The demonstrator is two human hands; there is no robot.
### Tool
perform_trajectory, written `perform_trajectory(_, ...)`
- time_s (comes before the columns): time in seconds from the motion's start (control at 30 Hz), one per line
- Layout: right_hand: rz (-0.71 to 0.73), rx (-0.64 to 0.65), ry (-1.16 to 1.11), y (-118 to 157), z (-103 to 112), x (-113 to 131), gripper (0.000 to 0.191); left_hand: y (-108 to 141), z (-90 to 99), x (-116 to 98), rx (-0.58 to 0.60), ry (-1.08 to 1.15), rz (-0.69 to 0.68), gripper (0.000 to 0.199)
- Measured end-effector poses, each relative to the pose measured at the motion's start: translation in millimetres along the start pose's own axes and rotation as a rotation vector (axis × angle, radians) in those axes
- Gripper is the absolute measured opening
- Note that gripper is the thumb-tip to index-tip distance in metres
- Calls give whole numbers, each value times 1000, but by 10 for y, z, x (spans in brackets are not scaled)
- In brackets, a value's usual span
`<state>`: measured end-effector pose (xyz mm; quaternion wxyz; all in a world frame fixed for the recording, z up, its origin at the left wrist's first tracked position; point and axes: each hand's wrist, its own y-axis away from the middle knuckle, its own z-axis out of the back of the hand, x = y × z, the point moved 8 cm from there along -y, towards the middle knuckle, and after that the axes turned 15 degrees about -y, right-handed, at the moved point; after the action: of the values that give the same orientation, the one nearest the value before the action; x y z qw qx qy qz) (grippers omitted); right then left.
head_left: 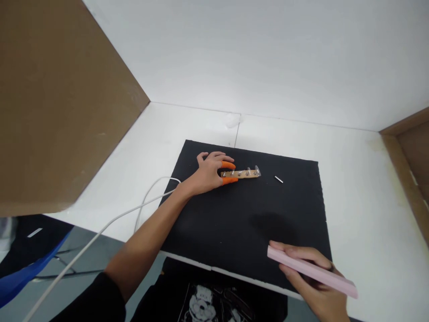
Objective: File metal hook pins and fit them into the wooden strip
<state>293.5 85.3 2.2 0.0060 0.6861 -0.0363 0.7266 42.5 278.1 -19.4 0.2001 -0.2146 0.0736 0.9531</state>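
My left hand, with orange covers on two fingers, grips the left end of a narrow wooden strip on the black mat. The strip carries several small metal parts and clear pieces, one standing up at its right end. To the right of the strip, a short silver piece lies on the mat. Near the mat's front right corner, my right hand is closed around a long pale pink bar, held above the surface with its left end tilted up.
A white cable runs from the lower left to the mat's left edge. Brown panels stand at the left and right. A whitish clump sits behind the mat, near the white back wall.
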Motion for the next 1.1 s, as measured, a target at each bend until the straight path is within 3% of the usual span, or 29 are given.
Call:
perform_trajectory(0.5, -19, 8, -10, 56, -25, -49, 11, 62, 59, -160, -87, -127, -36, 12)
perform_trajectory(0.9, -31, -8, 2, 82, 27, -91, 16, 20, 4, -161, -78, -201, -53, 17)
perform_trajectory(1.1, -42, -15, 11, 98, 49, -103, 18, 114, 195, -229, -135, -202, -47, 15)
